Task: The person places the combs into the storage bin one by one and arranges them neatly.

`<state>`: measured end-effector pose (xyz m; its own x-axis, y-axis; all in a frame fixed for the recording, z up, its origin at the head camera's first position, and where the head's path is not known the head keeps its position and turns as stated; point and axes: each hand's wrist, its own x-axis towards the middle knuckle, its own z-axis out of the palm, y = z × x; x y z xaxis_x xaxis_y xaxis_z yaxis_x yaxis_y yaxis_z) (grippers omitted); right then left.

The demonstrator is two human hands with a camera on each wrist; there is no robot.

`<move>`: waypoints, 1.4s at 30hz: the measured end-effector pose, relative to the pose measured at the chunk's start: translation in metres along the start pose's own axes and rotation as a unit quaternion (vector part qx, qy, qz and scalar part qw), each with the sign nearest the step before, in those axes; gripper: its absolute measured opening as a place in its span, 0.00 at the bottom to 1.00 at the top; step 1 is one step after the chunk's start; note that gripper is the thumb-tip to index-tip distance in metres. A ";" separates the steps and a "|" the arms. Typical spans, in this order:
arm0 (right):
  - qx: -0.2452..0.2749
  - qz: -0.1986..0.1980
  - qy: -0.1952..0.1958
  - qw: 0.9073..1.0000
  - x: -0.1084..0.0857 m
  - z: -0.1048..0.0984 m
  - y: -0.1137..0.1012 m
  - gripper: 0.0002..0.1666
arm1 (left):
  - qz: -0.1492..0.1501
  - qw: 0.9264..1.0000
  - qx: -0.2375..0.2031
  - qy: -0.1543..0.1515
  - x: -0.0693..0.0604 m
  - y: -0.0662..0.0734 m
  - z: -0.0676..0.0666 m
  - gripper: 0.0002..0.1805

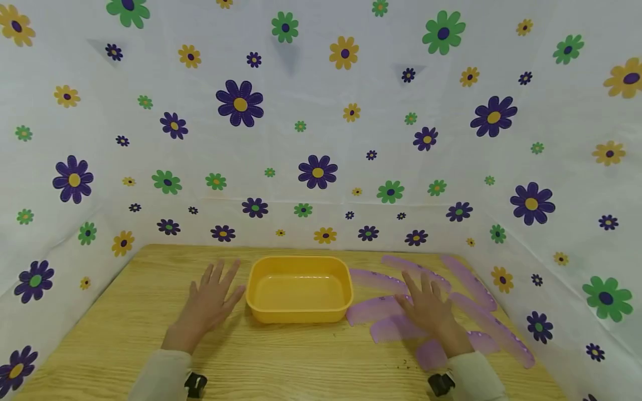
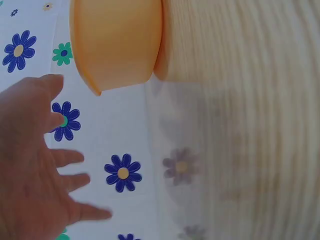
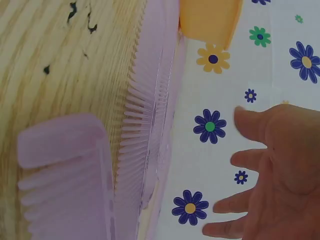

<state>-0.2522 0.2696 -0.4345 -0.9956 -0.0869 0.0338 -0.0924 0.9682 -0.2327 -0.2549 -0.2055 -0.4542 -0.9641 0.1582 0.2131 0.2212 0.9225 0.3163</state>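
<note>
A yellow plastic tub (image 1: 300, 317) stands on the wooden table, and nothing lies inside it. To its right, several purple combs (image 1: 494, 328) are spread over the table, some close together or overlapping. My left hand (image 1: 208, 301), fingers spread, is just left of the tub and holds nothing. Above the combs my right hand (image 1: 428, 309) has its fingers spread too, partly hiding some of them. In the right wrist view, a comb (image 3: 67, 145) shows its thick end and teeth close up, with the right hand (image 3: 285, 170) apart from it.
The wooden table (image 1: 281, 362) ends at a white cloth (image 1: 321, 133) printed with flowers, which rises at the back and both sides. Small dark marks (image 1: 405, 365) dot the wood near the front combs. A dark wrist strap (image 1: 195, 384) shows by the left sleeve.
</note>
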 end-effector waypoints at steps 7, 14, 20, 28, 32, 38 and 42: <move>0.075 -0.084 0.036 0.993 0.015 0.002 0.012 0.23 | -0.001 0.968 -0.240 -0.076 0.004 0.000 0.012 0.39; 0.117 -0.123 0.011 0.985 0.028 0.007 0.021 0.16 | -0.001 0.925 -0.363 -0.116 0.004 0.003 0.020 0.37; 0.111 -0.112 -0.025 0.987 0.036 0.009 0.021 0.17 | 0.001 0.917 -0.385 -0.106 0.004 0.007 0.021 0.34; 0.078 -0.104 -0.042 0.991 0.043 0.015 0.022 0.17 | -0.025 0.911 -0.398 -0.102 0.006 0.008 0.026 0.32; 0.078 -0.104 -0.041 0.991 0.044 0.017 0.025 0.18 | -0.029 0.906 -0.413 -0.094 0.007 0.008 0.030 0.32; 0.085 -0.101 -0.044 0.990 0.044 0.016 0.027 0.20 | -0.044 0.904 -0.417 -0.085 0.007 0.012 0.031 0.32; 0.085 -0.119 -0.041 0.988 0.045 0.017 0.031 0.20 | -0.057 0.909 -0.406 -0.080 0.005 0.015 0.031 0.32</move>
<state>-0.3004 0.2921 -0.4565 -0.9425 -0.3330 0.0295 -0.3178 0.8652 -0.3878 -0.2613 -0.1804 -0.4769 -0.9823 0.1865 0.0193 0.0908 0.3833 0.9192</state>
